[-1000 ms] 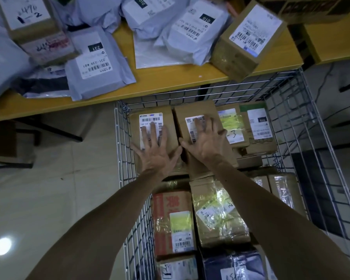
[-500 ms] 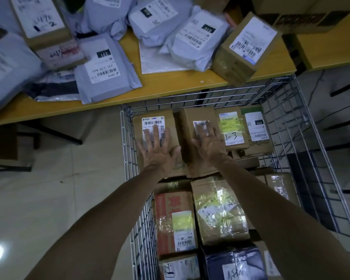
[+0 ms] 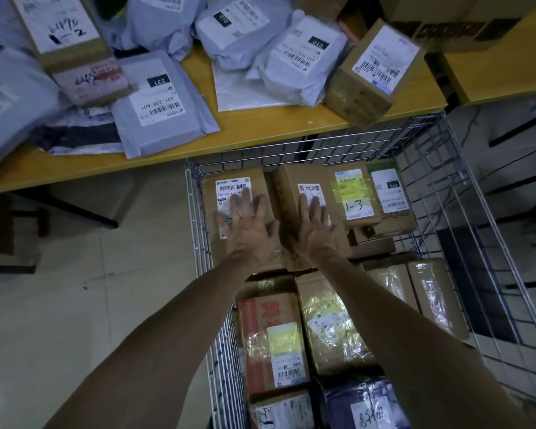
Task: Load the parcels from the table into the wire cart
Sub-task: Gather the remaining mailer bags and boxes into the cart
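- While left hand and right hand lie flat, gripping nothing, on boxes, wire cart sits mostly packed.
- Tabletop: many parcels left to load.

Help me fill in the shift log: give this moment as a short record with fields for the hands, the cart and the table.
left hand: flat, fingers straight, on the far-left box
right hand: flat, fingers straight, on the neighbouring box
wire cart: holds many boxes, among them the box marked 1-3 to the right of the hands
table: not yet unloaded; grey mailer labelled 231, tilted box at the edge above the cart, other parcels
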